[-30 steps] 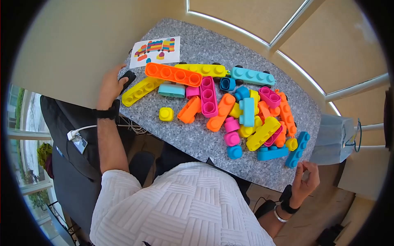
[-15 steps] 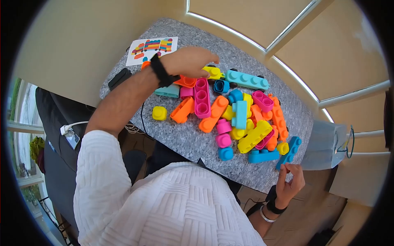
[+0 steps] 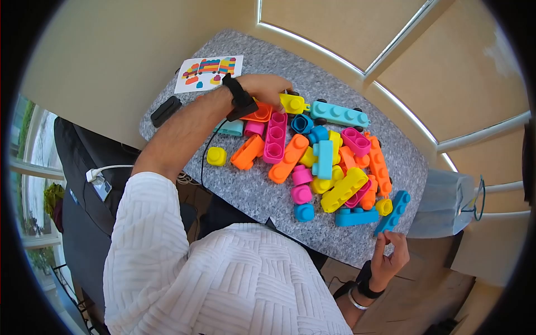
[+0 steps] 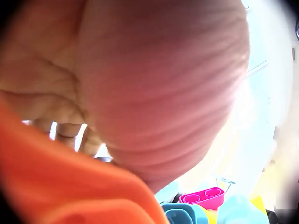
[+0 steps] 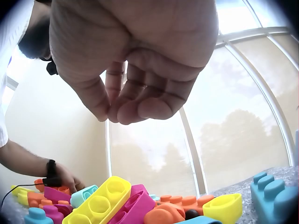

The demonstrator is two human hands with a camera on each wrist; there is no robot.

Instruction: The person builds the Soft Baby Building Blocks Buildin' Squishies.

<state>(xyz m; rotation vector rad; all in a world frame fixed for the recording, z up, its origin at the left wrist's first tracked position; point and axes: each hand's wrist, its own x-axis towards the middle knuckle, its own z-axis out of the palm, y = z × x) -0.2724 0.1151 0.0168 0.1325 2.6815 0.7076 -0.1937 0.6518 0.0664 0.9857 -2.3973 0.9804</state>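
My left hand [image 3: 261,87] reaches over the far-left blocks, its thumb and fingers on either side of the yellow wheeled block [image 3: 294,104]. The hand hides much of that block. Under the wrist lies an orange four-stud block [image 3: 260,112], its side large in the left wrist view. My right hand [image 3: 390,257] hangs at the table's near right edge, close to the end of a blue block [image 3: 393,213]. In the right wrist view its fingers are loosely curled, thumb near the fingertips, with nothing between them.
Several bright blocks lie heaped mid-table, among them a yellow long block [image 3: 344,190] and a magenta block [image 3: 275,139]. A light-blue wheeled block [image 3: 339,113] stands behind. A printed picture card [image 3: 195,84] and a black case [image 3: 166,111] lie left; a translucent bag [image 3: 441,204] is beyond the right edge.
My left hand has left the black case at the left edge and crossed right over the orange block to the yellow wheeled block. The right hand has stayed by the blue block.
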